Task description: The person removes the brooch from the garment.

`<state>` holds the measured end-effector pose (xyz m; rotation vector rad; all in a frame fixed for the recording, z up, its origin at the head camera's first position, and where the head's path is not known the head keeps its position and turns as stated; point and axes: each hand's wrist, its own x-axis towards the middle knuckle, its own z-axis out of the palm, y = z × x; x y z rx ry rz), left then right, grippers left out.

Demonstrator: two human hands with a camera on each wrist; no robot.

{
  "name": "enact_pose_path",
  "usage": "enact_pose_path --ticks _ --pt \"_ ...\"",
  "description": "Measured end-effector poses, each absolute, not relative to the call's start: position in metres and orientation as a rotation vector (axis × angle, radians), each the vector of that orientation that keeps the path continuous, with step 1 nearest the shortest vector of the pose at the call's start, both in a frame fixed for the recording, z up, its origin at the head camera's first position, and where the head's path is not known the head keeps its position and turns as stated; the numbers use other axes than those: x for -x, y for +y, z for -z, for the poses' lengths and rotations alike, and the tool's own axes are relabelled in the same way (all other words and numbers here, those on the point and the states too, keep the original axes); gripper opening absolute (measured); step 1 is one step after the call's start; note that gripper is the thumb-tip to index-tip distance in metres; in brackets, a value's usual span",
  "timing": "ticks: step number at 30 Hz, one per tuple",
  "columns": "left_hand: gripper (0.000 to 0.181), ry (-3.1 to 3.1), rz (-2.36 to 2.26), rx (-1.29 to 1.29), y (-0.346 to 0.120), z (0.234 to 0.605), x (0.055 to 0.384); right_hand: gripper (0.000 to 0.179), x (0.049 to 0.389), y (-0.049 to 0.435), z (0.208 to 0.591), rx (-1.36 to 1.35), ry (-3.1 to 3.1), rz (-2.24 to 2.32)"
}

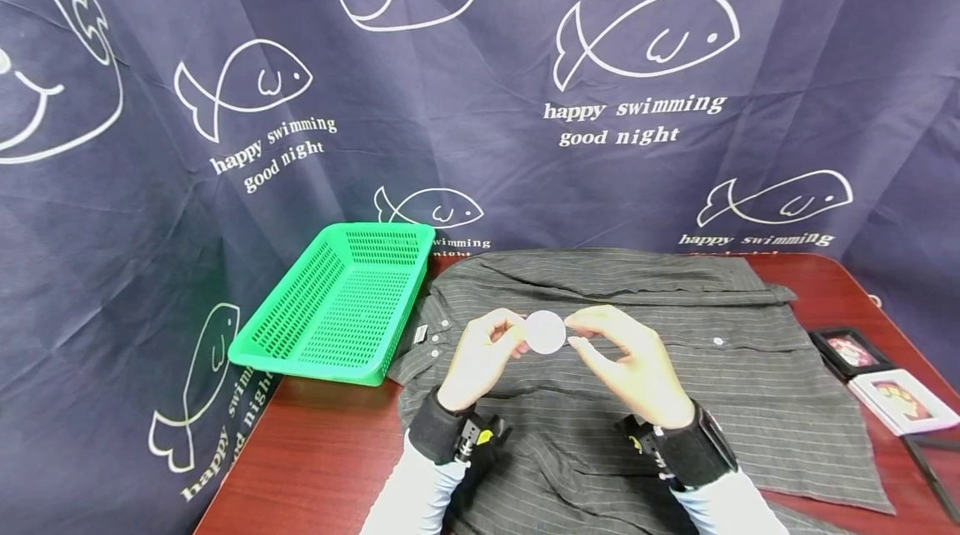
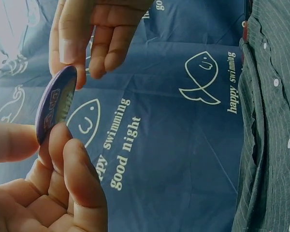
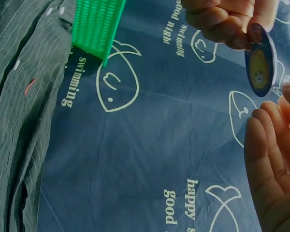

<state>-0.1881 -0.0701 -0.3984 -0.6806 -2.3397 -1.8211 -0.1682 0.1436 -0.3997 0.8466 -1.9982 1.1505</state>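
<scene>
A thin round disc (image 1: pixel 545 332) is held up above a striped dark shirt (image 1: pixel 600 402). Its pale plain face shows in the head view; a printed picture with a purple-blue rim shows on the disc (image 3: pixel 261 60) in the right wrist view. My left hand (image 1: pixel 483 352) pinches the disc at its left edge between thumb and fingers. Close by the opposite edge is my right hand (image 1: pixel 630 360), its thumb and fingers apart and gripping nothing. Whether a right fingertip touches the rim, I cannot tell.
A green plastic basket (image 1: pixel 390 337) stands on the left of the red-brown table (image 1: pixel 322 443). Two small framed pictures, one black (image 1: pixel 851 352) and one white (image 1: pixel 903 402), lie at the right. A dark blue fish-print curtain (image 1: pixel 480 102) hangs behind.
</scene>
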Motion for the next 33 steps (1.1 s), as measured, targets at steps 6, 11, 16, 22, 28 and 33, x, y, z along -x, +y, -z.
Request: enact_pose_path --ticks 6,11,16,22,28,33 --pt "0.017 -2.349 1.84 0.675 -0.0729 0.3981 0.1894 0.034 0.1701 0.1397 0.4031 -0.903 -1.968 -1.061" --pt "0.018 -2.347 1.872 0.661 -0.0723 0.3983 0.1899 0.036 0.1716 0.1383 0.4058 -0.922 -1.965 -1.002" --pt "0.017 -2.348 1.902 0.652 -0.0708 0.398 0.1893 0.03 0.1723 0.1374 0.407 -0.932 -1.99 -0.918" --pt "0.017 -2.37 1.908 0.635 -0.069 0.3985 0.1893 0.023 0.1752 0.1347 0.4073 -0.955 -1.896 -0.848" --pt "0.017 -2.366 1.94 0.631 -0.0676 0.4009 0.1902 0.027 0.1769 0.1344 0.4068 -0.978 -1.839 -0.821" --pt "0.019 -2.368 1.944 0.639 -0.0673 0.4015 0.1901 0.027 0.1778 0.1353 0.4081 -0.991 -1.817 -0.811"
